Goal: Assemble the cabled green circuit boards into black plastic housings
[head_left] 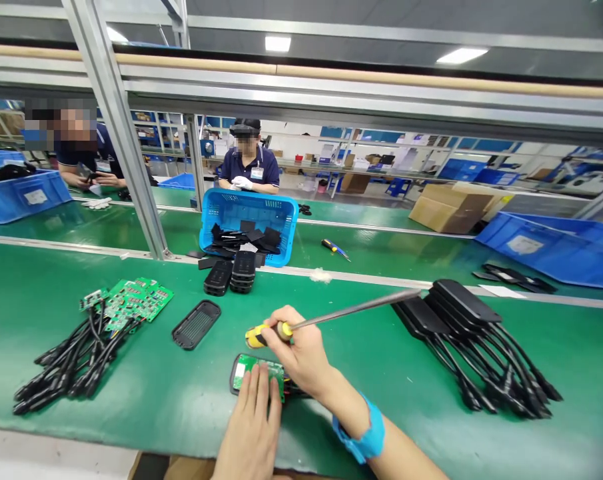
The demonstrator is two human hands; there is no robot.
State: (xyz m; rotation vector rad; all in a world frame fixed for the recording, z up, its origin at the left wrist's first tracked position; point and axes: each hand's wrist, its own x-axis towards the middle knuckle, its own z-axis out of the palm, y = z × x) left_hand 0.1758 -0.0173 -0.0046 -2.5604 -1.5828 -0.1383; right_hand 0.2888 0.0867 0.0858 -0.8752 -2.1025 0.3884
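My left hand (254, 427) lies flat with its fingers stretched over a green circuit board (250, 369) seated in a black case half (234, 375) on the green mat. My right hand (301, 353) is closed round the yellow and black handle of a screwdriver (331, 315). Its long metal shaft points up and to the right, away from the board. A blue band is on my right wrist.
An empty black case half (196, 324) lies left of the board. A pile of green boards with black cables (91, 340) is at the left. Closed black units with cables (476, 340) are stacked at the right. A blue basket (248, 223) and stacked black cases (231, 272) stand behind. Two other workers sit across the line.
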